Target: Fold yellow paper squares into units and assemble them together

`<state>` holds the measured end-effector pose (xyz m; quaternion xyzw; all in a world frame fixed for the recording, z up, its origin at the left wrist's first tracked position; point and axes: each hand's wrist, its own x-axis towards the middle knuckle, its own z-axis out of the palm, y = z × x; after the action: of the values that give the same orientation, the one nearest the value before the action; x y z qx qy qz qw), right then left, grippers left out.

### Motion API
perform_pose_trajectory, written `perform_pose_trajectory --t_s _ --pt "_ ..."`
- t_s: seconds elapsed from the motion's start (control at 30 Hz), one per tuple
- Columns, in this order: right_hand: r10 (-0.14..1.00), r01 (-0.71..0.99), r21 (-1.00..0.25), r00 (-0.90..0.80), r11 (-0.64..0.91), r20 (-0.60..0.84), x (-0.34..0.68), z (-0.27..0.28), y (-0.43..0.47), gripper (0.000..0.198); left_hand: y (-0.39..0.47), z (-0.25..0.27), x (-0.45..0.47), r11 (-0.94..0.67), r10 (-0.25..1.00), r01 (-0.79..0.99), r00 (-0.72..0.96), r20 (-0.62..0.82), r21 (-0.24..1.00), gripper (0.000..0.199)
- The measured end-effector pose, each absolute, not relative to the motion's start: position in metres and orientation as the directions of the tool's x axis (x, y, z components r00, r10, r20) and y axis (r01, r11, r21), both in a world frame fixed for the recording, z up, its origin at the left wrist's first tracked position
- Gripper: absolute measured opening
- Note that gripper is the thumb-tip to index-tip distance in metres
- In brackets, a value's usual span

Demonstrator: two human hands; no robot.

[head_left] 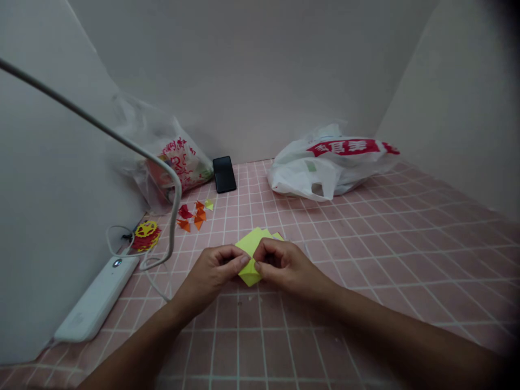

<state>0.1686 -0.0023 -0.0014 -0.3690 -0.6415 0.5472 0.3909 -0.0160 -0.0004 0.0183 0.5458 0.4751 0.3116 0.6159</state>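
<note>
Grey walls (252, 70) close in the upper part of the frame, and below them we see a pink, white-gridded table (268, 352) running down to the bottom edge. A white bag (331, 165) with a red band slumps at upper right, and a clear bag (174, 162) with red print stands at upper left. A grey cord (177, 189) curves in from the left edge. At the centre, our left hand (215, 265) pinches one side of the yellow paper, thumb on top, while our right hand (286, 265) nips the other side between thumb and bent fingers. A white box (97, 292) lies at lower left, a phone (224, 174) above centre. The paper (248, 242), mid-frame between our hands, shows creases and overlapping layers, so we judge its folding to be partway: main folds made, the lower flap seemingly not yet flat. How many folds are left we cannot tell. Left of centre sit gear-shaped cutouts (146, 230) and, smallest of all, several finished-looking folded pieces (199, 215) in red, orange and yellow.
</note>
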Motion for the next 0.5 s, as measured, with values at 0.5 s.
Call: perform_pose_trajectory --t_s 0.5 --pt "0.908 0.125 -0.983 -0.412 0.134 0.071 0.1672 0.0006 -0.005 0.014 -0.002 0.0174 -0.0146 0.086 0.916 0.231 0.364 -0.168 0.969 0.021"
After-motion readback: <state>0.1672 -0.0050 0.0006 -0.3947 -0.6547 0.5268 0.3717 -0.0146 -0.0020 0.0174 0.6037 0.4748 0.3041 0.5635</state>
